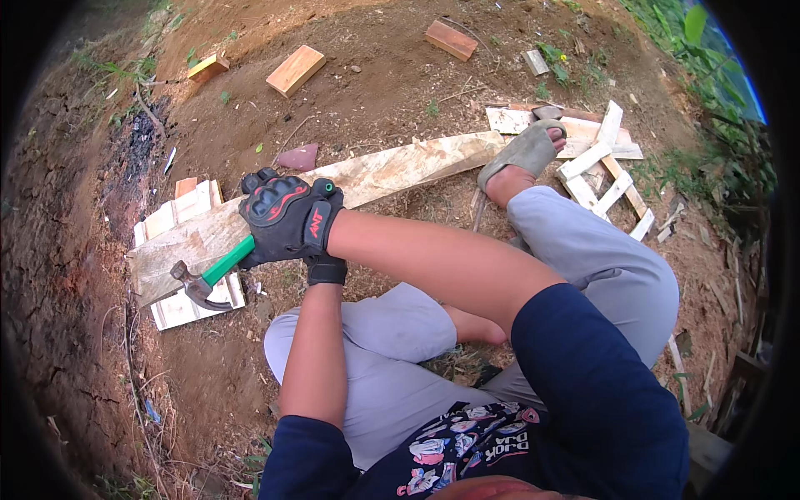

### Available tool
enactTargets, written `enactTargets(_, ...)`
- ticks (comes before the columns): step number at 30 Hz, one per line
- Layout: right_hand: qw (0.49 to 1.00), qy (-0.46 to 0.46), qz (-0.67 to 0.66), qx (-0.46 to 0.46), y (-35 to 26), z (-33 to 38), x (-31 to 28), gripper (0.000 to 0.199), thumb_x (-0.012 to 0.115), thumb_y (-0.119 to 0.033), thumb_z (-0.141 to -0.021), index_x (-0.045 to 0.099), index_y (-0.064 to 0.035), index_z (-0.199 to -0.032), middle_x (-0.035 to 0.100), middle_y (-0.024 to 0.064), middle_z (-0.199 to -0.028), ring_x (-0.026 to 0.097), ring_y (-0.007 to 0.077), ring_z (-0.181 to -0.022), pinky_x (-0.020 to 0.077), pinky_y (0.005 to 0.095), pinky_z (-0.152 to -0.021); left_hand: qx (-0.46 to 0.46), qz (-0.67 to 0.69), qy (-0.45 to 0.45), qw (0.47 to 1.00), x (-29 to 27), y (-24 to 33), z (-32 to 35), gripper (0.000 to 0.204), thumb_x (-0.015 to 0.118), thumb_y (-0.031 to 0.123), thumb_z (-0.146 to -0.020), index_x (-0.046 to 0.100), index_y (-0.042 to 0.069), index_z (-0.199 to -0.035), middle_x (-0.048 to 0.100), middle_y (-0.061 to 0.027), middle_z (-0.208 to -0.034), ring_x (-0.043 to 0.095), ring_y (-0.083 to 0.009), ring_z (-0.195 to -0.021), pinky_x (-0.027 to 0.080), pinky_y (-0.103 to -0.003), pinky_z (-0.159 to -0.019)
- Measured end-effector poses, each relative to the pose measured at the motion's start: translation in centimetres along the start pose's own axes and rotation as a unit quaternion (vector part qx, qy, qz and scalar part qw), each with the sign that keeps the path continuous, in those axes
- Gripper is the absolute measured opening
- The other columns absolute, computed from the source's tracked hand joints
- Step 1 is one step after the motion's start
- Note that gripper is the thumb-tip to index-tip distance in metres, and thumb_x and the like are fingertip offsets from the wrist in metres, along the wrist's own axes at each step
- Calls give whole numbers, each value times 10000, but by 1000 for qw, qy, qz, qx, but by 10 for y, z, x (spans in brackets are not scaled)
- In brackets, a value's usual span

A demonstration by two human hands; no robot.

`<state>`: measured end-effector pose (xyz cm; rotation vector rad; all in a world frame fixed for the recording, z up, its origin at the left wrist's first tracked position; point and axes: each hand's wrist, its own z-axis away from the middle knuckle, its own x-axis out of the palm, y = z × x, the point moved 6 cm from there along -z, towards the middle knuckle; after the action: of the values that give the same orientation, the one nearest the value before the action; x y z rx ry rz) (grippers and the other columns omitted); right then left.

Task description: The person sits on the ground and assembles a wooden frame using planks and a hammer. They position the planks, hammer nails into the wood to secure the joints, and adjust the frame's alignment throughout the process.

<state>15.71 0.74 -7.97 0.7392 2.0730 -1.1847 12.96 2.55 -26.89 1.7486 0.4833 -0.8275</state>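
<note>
Both my hands wear black gloves and overlap above a long, rough wooden plank (400, 171) on the ground. My right hand (277, 204), knuckles up, is closed around a claw hammer (227, 265) with a green handle. The hammer's dark head hangs over the plank's near left end, and the butt of its handle shows by my right wrist. Underneath and nearer to me is my left hand (287, 246), pressed close against the right; its fingers are hidden. Pale slatted wood pieces (196, 304) stick out from under the plank's left end.
Wood blocks (296, 70) lie on the dirt beyond the plank. A reddish flat piece (298, 157) rests beside its far edge. My sandalled foot (523, 154) is by the plank's right end, near a slatted wooden frame (596, 171). Plants (696, 58) grow at the far right.
</note>
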Motion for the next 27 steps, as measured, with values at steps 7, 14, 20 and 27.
enactTargets(7,1000,-1,2,-29,-1,-12,-36,870,663,-795,-822,734,-4,-1176,623,287,-1387,613,427,-1252,496,519,-1084,-12,127,32,991,-43,47,1,320,628,278,-1053,672,71,-1292,698,-108,-1261,610,-296,-1213,437,-436,-1096)
enactTargets(14,988,110,23,-106,-31,-11,-14,797,612,-746,-860,699,-39,-1216,600,290,-1470,603,454,-1310,515,561,-1045,-70,180,30,981,-53,11,26,382,617,309,-1059,634,76,-1361,660,-113,-1351,589,-304,-1279,431,-440,-1129)
enactTargets(20,995,-42,22,-86,-3,-5,4,867,634,-799,-826,714,-5,-1164,596,296,-1453,588,428,-1317,497,529,-1083,-55,142,-13,988,-32,15,18,438,608,336,-1065,601,80,-1419,627,-117,-1428,571,-311,-1335,426,-444,-1157)
enactTargets(27,985,-115,95,-84,31,20,38,710,670,-664,-872,730,-9,-1140,599,272,-1441,563,415,-1354,506,528,-1079,18,55,-131,990,5,23,17,505,598,367,-1071,563,85,-1488,589,-122,-1517,550,-318,-1400,419,-449,-1190)
